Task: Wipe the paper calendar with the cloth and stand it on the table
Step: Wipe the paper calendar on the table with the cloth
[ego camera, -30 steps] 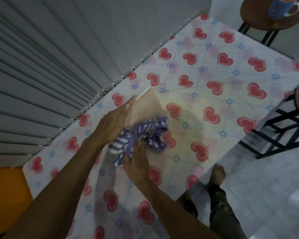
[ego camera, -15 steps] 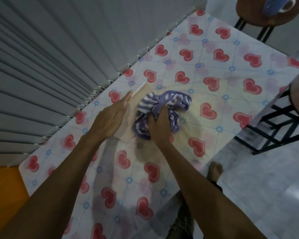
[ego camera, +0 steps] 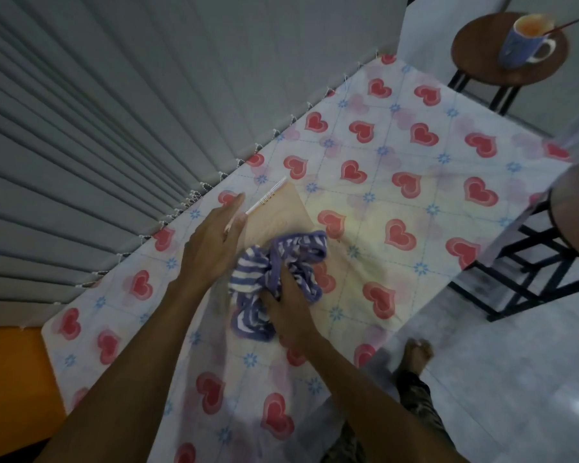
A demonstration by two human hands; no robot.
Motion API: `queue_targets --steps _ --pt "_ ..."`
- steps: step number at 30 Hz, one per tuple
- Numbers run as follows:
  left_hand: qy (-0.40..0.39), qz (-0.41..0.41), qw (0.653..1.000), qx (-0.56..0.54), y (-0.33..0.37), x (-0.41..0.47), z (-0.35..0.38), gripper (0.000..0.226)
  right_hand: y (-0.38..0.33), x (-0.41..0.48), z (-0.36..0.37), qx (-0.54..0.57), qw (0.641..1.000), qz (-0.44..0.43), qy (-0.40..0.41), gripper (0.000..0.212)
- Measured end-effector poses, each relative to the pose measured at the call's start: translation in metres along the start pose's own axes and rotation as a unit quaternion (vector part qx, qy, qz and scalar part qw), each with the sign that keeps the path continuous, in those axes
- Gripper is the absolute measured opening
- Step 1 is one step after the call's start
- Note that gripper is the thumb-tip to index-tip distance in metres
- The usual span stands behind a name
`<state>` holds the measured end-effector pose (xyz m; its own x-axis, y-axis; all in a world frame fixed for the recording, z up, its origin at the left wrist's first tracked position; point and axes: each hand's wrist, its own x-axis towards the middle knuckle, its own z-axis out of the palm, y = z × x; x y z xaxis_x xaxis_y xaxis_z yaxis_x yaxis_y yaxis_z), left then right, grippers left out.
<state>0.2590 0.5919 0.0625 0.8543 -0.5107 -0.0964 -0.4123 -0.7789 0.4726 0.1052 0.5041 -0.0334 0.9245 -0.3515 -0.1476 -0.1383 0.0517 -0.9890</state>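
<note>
The paper calendar [ego camera: 281, 212] lies flat on the table [ego camera: 415, 182], pale tan with a white spiral binding along its far left edge. My left hand [ego camera: 214, 242] presses flat on its left side, fingers stretched toward the binding. A crumpled purple and white striped cloth [ego camera: 274, 272] covers the near half of the calendar. My right hand [ego camera: 284, 302] is closed on the cloth and pushes it down on the paper.
A cloth with red hearts covers the table. A grey ribbed shutter [ego camera: 114, 128] runs along its left side. At the far right a round stool [ego camera: 508, 51] carries a blue mug [ego camera: 522, 41]. Another stool's black frame [ego camera: 532, 262] stands at the right, and my bare foot [ego camera: 415, 355] rests on the floor.
My right hand has drawn the cloth back toward me across the calendar, after pushing it to the far end half a second ago. The left hand still holds the calendar down.
</note>
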Motion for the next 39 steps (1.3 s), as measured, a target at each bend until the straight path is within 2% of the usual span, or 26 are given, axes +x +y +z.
queue_targets --steps 2,5,9,13,14,17,18,24,27,30,32,36,39 --pt "0.006 -0.010 1.000 0.018 -0.004 -0.003 0.002 0.049 -0.003 0.002 -0.012 -0.012 1.000 0.003 0.020 0.061" --pt "-0.012 -0.019 1.000 -0.019 -0.006 0.004 -0.003 0.047 -0.001 0.002 -0.027 -0.032 0.999 -0.011 0.040 0.063" --pt "0.009 -0.041 0.998 -0.040 -0.007 0.016 -0.010 0.045 0.001 -0.001 -0.036 -0.057 0.996 -0.027 0.058 0.064" --pt "0.010 -0.043 0.998 -0.044 -0.010 0.022 -0.008 0.042 0.002 0.007 -0.017 -0.097 0.994 -0.048 0.017 0.035" --pt "0.012 -0.040 0.998 -0.048 -0.010 0.022 -0.007 0.041 -0.001 0.012 -0.010 -0.116 0.992 -0.056 0.009 0.036" --pt "0.013 -0.027 0.998 -0.059 -0.011 0.021 -0.007 0.039 -0.005 0.039 0.004 -0.158 0.985 -0.069 0.003 0.062" --pt "0.013 -0.026 0.998 -0.061 -0.011 0.022 -0.008 0.039 -0.006 0.051 0.006 -0.172 0.983 -0.064 0.013 0.064" --pt "0.070 -0.053 0.987 -0.135 -0.005 0.030 -0.014 0.033 -0.018 0.105 -0.008 -0.205 0.972 0.000 0.119 0.060" --pt "0.066 -0.086 0.976 -0.191 -0.004 0.032 -0.013 0.034 -0.017 0.073 0.000 -0.231 0.969 -0.052 0.067 0.061" --pt "0.049 -0.115 0.968 -0.219 -0.003 0.022 -0.011 0.035 -0.011 0.035 0.006 -0.296 0.946 -0.130 -0.001 0.065" --pt "0.038 -0.123 0.963 -0.236 -0.005 0.013 -0.011 0.038 -0.012 0.038 -0.003 -0.314 0.938 -0.148 -0.001 0.066" --pt "0.046 -0.140 0.937 -0.315 -0.007 0.002 -0.014 0.034 -0.034 0.082 -0.027 -0.324 0.939 -0.103 0.045 0.057" --pt "0.043 -0.129 0.937 -0.321 -0.001 -0.012 -0.012 0.036 -0.047 0.112 -0.048 -0.426 0.897 -0.090 0.080 0.056"
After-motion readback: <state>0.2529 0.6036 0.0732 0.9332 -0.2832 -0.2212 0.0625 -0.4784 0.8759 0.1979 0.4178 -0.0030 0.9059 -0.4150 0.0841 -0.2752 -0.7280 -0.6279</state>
